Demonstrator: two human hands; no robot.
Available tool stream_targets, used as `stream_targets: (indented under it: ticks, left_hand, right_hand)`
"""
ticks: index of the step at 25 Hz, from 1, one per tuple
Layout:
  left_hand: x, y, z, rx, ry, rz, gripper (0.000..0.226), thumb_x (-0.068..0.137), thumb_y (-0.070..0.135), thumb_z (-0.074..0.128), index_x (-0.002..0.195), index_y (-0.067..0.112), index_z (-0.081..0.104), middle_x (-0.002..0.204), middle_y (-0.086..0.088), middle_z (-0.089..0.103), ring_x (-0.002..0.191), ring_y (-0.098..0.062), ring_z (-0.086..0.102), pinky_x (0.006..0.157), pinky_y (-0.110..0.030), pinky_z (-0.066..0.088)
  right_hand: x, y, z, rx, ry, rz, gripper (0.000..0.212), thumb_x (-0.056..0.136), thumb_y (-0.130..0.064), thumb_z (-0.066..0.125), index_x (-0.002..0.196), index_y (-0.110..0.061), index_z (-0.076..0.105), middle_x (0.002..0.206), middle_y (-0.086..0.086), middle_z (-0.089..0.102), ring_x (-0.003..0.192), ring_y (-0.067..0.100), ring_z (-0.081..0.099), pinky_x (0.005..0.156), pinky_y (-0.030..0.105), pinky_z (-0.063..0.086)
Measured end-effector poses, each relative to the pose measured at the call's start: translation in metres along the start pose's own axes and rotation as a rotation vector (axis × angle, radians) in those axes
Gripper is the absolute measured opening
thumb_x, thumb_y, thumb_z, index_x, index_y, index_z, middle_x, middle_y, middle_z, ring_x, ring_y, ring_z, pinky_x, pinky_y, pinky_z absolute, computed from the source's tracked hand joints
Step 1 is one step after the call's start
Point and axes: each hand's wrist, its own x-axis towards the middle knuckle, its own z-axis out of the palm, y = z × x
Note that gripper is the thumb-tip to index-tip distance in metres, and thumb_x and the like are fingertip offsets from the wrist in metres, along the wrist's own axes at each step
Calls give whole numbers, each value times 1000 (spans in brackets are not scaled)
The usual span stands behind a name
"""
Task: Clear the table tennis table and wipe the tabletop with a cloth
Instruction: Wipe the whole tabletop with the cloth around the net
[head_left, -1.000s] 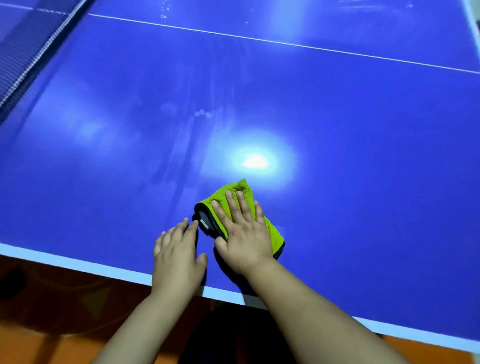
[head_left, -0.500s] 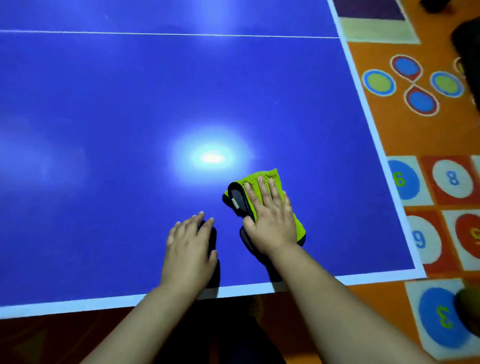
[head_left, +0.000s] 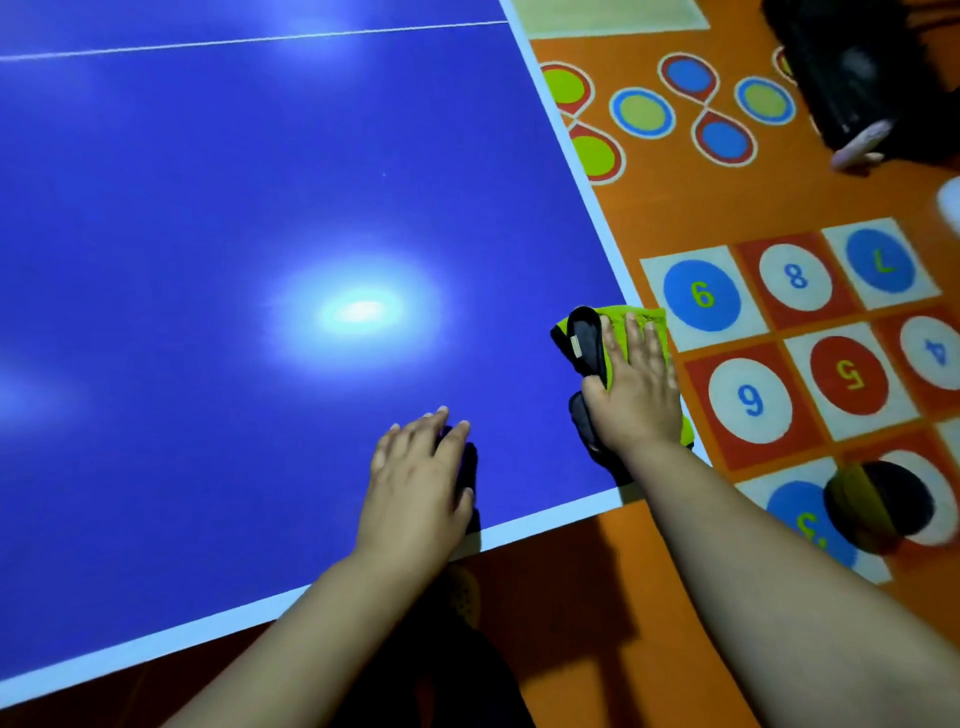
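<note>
The cloth (head_left: 584, 340) now lies at the right edge of the table tennis table (head_left: 234, 171), in the middle right of the frame. Its green top reaches over the white side line (head_left: 571, 140). Half a second ago it sat farther in on the blue surface. The right hand (head_left: 634, 387) has travelled with it and presses down on it, fingers stretched flat and thumb beside the folded-up dark underside, not curled round it. The left hand (head_left: 415, 478) lies flat on the tabletop near the white end line, low in the centre of the frame. Its fingers are straight and it holds nothing, much as before. A second ago the net showed at the upper left; the view has since swung toward the table's right-hand corner.

A small pale tag (head_left: 575, 345) sits on the cloth's dark fold, with writing too small to read. On the orange floor mat (head_left: 670, 208) at the right, circles carry numerals: a green 6 (head_left: 701, 296), a blue 8 (head_left: 795, 275), an upside-down 7 (head_left: 880, 260), a 5 (head_left: 849, 374), a 4 (head_left: 937, 353), and a blue figure (head_left: 750, 400) that reads as 6 or 9.
</note>
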Motion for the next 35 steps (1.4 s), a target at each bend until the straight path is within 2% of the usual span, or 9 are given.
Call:
stream_targets:
  ticks: [4, 7, 9, 15, 19, 24, 29, 33, 35]
  left_hand:
    - [-20, -14, -5, -67, -44, -50, 62, 68, 20, 75, 127, 16, 56, 137, -8, 50, 124, -28, 48, 108, -45, 28]
    - [-45, -46, -16, -98, -15, -112, 60, 74, 18, 68, 132, 16, 52, 143, -6, 44, 130, -28, 41, 112, -43, 21]
    - [-63, -76, -28, -116, -13, -172, 60, 77, 17, 66, 134, 16, 49, 145, -5, 40, 133, -27, 36, 113, -41, 18]
    - [-131, -185, -61, -136, 44, -383, 62, 73, 13, 68, 132, 13, 51, 143, -8, 43, 131, -29, 38, 112, -43, 20]
    - [-178, -253, -78, -138, 82, -521, 63, 78, 18, 65, 137, 16, 45, 148, -5, 36, 134, -26, 32, 113, -39, 15]
    - [-239, -319, -89, -115, 118, -665, 64, 74, 19, 70, 134, 15, 49, 145, -7, 41, 130, -30, 37, 110, -44, 22]
    - [-280, -340, -93, -61, 131, -750, 62, 73, 16, 73, 131, 12, 53, 141, -10, 45, 128, -31, 41, 108, -46, 26]
    - [-281, -322, -90, -37, 114, -775, 59, 76, 14, 70, 132, 15, 51, 142, -9, 44, 130, -30, 39, 109, -45, 23]
    - [-272, -303, -87, -33, 113, -757, 59, 78, 16, 69, 134, 16, 49, 143, -8, 43, 131, -29, 37, 110, -43, 21]
  right_hand:
    - [-30, -6, 4, -5, -14, 165, 71, 95, -40, 37, 153, -33, -4, 162, 1, -9, 148, 20, -11, 119, 44, -2]
    - [-59, -49, 14, -17, -6, 230, 72, 94, -43, 37, 153, -32, -3, 161, 7, -8, 148, 25, -11, 117, 49, -4]
    - [-78, -92, 23, -19, -11, 211, 74, 93, -44, 39, 153, -32, -3, 161, 8, -8, 148, 26, -11, 117, 51, -4]
    - [-131, -254, 53, -23, -27, -44, 77, 90, -45, 40, 153, -33, -2, 161, 9, -10, 147, 27, -14, 115, 53, -7]
    - [-167, -356, 71, -56, -68, -240, 77, 90, -47, 37, 153, -32, -4, 160, 9, -14, 146, 28, -17, 115, 54, -10]
    - [-215, -453, 94, -97, -136, -469, 77, 91, -49, 34, 152, -32, -10, 159, 8, -19, 145, 27, -22, 115, 54, -14]
    - [-274, -492, 110, -131, -188, -731, 79, 90, -47, 36, 152, -32, -10, 159, 8, -21, 144, 26, -24, 115, 53, -14]
    - [-282, -470, 113, -136, -225, -944, 76, 88, -44, 36, 153, -35, -3, 160, 2, -16, 146, 20, -21, 116, 49, -15]
    - [-267, -442, 108, -117, -239, -985, 75, 86, -44, 33, 153, -37, 0, 161, -2, -13, 147, 17, -18, 118, 46, -11]
